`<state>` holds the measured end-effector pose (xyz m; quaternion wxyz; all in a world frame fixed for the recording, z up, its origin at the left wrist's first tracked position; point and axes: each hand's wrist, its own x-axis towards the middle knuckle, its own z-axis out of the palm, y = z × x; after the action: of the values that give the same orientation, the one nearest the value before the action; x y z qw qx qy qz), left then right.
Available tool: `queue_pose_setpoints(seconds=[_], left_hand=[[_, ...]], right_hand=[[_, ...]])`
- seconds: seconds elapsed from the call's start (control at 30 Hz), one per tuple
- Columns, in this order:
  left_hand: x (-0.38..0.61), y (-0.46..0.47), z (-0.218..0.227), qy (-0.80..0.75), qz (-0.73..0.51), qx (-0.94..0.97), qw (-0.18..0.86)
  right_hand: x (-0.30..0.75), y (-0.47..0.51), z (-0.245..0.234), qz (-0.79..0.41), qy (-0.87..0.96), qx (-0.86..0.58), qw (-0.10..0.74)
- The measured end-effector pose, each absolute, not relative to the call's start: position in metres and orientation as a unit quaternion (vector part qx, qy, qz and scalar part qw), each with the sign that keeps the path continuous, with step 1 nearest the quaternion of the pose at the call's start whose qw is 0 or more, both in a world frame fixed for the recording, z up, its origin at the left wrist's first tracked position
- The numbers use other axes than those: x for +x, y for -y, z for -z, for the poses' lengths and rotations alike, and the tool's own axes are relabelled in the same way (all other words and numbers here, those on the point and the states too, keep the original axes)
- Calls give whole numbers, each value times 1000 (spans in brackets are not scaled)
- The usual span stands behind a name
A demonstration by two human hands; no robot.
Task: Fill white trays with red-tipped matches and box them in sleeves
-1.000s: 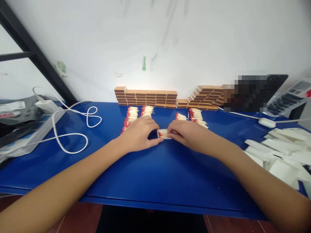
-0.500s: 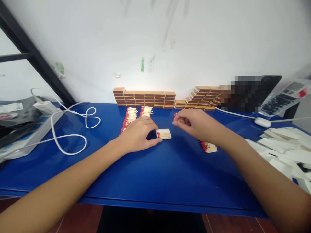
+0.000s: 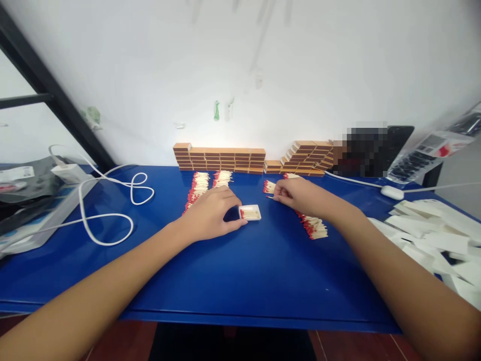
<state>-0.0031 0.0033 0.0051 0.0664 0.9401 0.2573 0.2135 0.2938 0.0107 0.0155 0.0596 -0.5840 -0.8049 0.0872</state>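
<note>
A small white matchbox tray (image 3: 257,207) lies on the blue table with red-tipped matches (image 3: 248,214) inside. My left hand (image 3: 214,213) grips its left end between thumb and fingers. To the right, my right hand (image 3: 291,194) is closed in a pinch on a single match (image 3: 269,197), its red head pointing left. Just behind those fingers sits a small group of matches (image 3: 268,186). A longer row of matches (image 3: 314,228) runs partly hidden beneath my right hand and wrist. Two more match rows (image 3: 199,184) lie behind my left hand, which covers part of them.
Stacked matchboxes (image 3: 221,159) line the wall, with a stepped stack (image 3: 306,154) further right. White paper-like pieces (image 3: 439,235) are heaped at the right. A white cable (image 3: 130,225) loops on the left near a plastic-wrapped package (image 3: 48,205). A dark device (image 3: 400,143) leans at the back right.
My right hand has come slightly down, and a match now shows at its fingertips. My left hand still holds the tray. The whole view has shifted a little.
</note>
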Motion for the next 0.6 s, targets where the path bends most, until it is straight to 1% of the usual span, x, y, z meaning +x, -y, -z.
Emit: queue_pose_setpoints(seconds=[0.27, 0.6], left_hand=[[-3, -2, -4, -255, -215, 940, 69], [-4, -3, -3, -259, -207, 941, 66]], right_hand=[[295, -11, -15, -55, 829, -552, 74], [294, -14, -14, -67, 823, -559, 75]])
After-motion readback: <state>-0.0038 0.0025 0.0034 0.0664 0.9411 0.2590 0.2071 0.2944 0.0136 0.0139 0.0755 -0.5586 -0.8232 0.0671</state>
